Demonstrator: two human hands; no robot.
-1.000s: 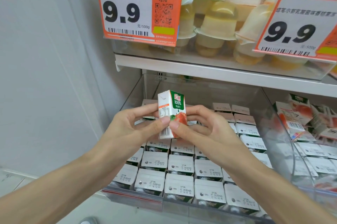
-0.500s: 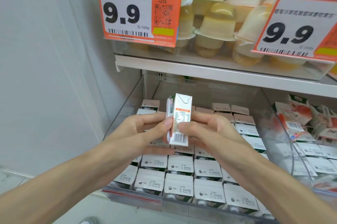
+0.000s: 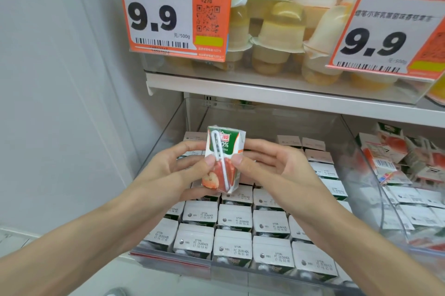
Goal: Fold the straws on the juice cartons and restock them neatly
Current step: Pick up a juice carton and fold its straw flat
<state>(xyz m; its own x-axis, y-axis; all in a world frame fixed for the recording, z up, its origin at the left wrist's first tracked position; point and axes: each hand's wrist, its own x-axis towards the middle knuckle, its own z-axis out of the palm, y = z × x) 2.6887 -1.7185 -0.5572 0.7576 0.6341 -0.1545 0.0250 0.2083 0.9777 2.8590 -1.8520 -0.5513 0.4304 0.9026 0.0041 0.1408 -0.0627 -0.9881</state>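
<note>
**A:** Where is the carton being held?

**B:** A person is holding one juice carton point(image 3: 227, 148) upright in the air, just above the back rows of a clear bin point(image 3: 166, 136) on the lower shelf. Its front is facing the camera.

**A:** What are the hands doing?

**B:** Both are gripping it, close together. The left hand point(image 3: 173, 175) is curling round the carton's left edge, its thumb pressing on the front right beside the straw. The right hand point(image 3: 272, 170) is pinching the right edge, thumb in front and fingers behind.

**A:** And the straw?

**B:** The white straw point(image 3: 224, 171) is lying against the front, looping over near the top and running down towards the bottom edge.

**A:** What is sitting around it?

**B:** Stocked cartons point(image 3: 232, 245) are standing in tidy rows in the bin, date stamps facing up. Loose cartons point(image 3: 395, 163) are lying jumbled in the next bin to the right. Jelly cups point(image 3: 281, 28) are sitting on the shelf above, behind two orange price tags point(image 3: 173, 11) reading 9.9.
</note>
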